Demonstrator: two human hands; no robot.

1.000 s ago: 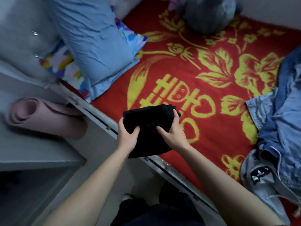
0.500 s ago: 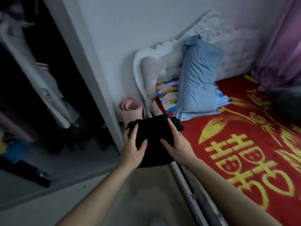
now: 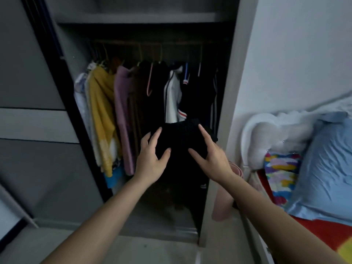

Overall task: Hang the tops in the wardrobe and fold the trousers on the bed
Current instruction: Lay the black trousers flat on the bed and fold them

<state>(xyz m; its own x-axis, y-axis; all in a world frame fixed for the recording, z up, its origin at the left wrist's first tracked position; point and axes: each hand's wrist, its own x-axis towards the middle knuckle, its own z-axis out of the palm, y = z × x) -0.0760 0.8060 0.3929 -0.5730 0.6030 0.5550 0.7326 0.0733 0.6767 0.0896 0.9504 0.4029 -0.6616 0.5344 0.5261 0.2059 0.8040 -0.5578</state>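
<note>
Wardrobe (image 3: 225, 121) ahead now: we've swung off the bed (image 3: 323, 233) with the folded black trousers (image 3: 181, 138). Left hand (image 3: 150, 159) and right hand (image 3: 211, 155) press them, fingers splayed wide. Folding looks done!

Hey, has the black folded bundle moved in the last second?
Yes. The bundle went from over the edge of the bed leftward to the open wardrobe, in front of the hanging clothes.
</note>
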